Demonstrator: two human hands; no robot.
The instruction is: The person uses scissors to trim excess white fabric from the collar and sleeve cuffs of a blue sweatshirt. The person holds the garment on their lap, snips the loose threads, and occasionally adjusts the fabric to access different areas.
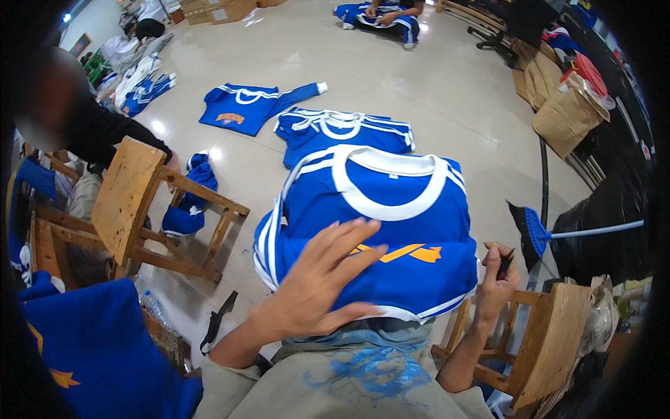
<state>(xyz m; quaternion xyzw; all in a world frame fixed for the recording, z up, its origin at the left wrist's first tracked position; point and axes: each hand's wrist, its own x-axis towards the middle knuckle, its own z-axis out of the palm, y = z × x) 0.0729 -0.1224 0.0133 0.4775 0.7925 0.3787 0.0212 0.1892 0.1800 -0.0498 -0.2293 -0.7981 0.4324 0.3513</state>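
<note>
A blue jersey with a broad white neckband and white stripes lies over my lap, its neck opening turned away from me. An orange printed motif crosses its front, partly behind my fingers. My left hand is spread over the jersey's near left part, fingers apart and gripping nothing. Just off the jersey's right edge, my right hand is closed around a small dark tool, mostly hidden by the fingers. Its kind cannot be made out.
Beyond my lap, more blue jerseys and a single jersey lie on the tiled floor. Wooden stools stand at both sides. A blue broom lies at right. One person sits at left; another person's hands handle blue cloth.
</note>
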